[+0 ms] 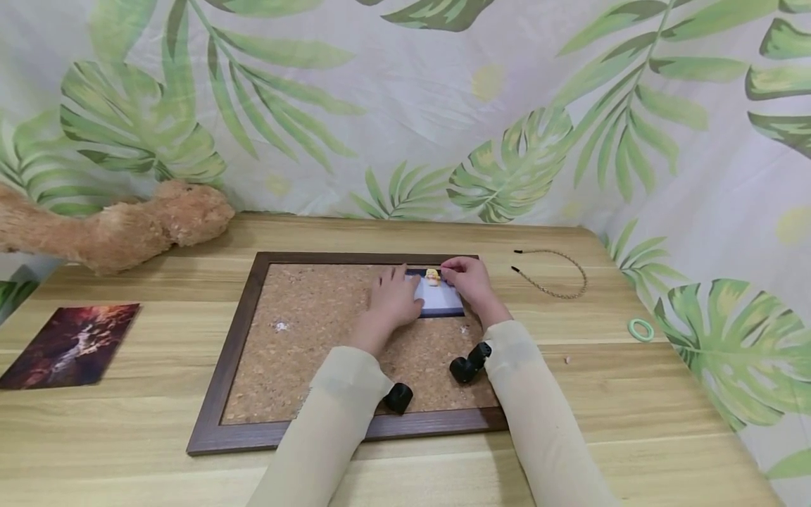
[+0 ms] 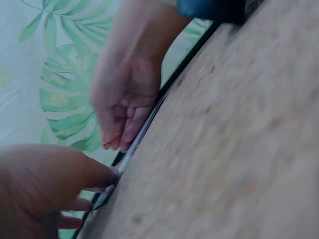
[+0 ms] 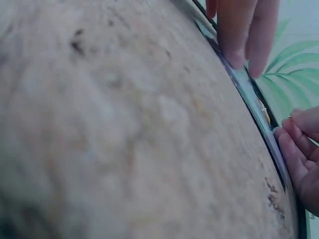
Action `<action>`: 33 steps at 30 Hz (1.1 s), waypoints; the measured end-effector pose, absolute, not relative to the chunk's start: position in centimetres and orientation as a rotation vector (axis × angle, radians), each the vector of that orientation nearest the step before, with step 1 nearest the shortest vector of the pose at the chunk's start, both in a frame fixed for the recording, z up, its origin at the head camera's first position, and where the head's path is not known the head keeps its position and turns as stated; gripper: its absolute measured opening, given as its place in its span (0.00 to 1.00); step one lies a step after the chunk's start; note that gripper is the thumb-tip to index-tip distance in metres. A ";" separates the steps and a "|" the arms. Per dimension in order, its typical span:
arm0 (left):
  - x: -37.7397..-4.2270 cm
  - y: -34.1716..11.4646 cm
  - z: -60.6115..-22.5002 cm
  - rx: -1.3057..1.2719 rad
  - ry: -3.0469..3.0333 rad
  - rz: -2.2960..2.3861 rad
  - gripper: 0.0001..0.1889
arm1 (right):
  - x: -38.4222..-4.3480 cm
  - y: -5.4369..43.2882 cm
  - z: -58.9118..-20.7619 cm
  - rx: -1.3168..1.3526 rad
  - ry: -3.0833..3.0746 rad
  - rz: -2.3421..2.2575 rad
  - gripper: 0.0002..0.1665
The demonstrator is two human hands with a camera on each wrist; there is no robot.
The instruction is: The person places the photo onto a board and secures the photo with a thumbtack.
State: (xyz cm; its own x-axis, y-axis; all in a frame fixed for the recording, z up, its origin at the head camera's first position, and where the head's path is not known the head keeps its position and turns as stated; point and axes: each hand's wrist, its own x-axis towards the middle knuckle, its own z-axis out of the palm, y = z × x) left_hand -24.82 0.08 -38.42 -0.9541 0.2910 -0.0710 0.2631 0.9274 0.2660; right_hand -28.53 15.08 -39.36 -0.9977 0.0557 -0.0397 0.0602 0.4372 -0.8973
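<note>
A small white-and-blue picture card (image 1: 440, 301) with a dark border lies at the upper right of the framed cork board (image 1: 317, 338). A little yellow-topped figure (image 1: 433, 277) shows on it. My left hand (image 1: 395, 299) rests on the card's left side, fingers spread and mostly straight. At the card's upper right corner is my right hand (image 1: 470, 283), thumb and fingertips brought together. In the right wrist view those fingers (image 3: 297, 144) pinch a tiny pin-like thing (image 3: 289, 117), mostly hidden. The left fingers (image 3: 234, 45) touch the card's edge there.
A dark red printed picture (image 1: 72, 345) lies on the table at left, below a furry brown plush (image 1: 158, 218). To the right are a thin chain (image 1: 573, 267), a green ring (image 1: 640, 329) and a tiny pinkish bit (image 1: 567, 360). A leaf-patterned cloth (image 1: 405, 105) hangs behind.
</note>
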 end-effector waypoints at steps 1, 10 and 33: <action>-24.7 0.2 -38.6 0.439 2.956 0.376 0.27 | -28.6 15.0 -39.2 0.114 2.657 -1.661 0.08; -24.1 0.5 -39.6 0.494 2.869 0.401 0.34 | -29.8 14.3 -38.8 0.001 2.723 -1.491 0.09; -24.0 0.1 -39.5 0.455 2.848 0.428 0.43 | -29.7 13.8 -40.1 -0.016 2.866 -1.374 0.06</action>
State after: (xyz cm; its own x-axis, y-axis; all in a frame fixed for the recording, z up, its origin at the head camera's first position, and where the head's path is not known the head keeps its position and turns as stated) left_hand -24.02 0.07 -39.46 -0.9264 0.3339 -0.1741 0.2681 0.9094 0.3179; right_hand -29.68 13.79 -40.14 -0.9993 0.0065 0.0371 -0.0248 0.6264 -0.7791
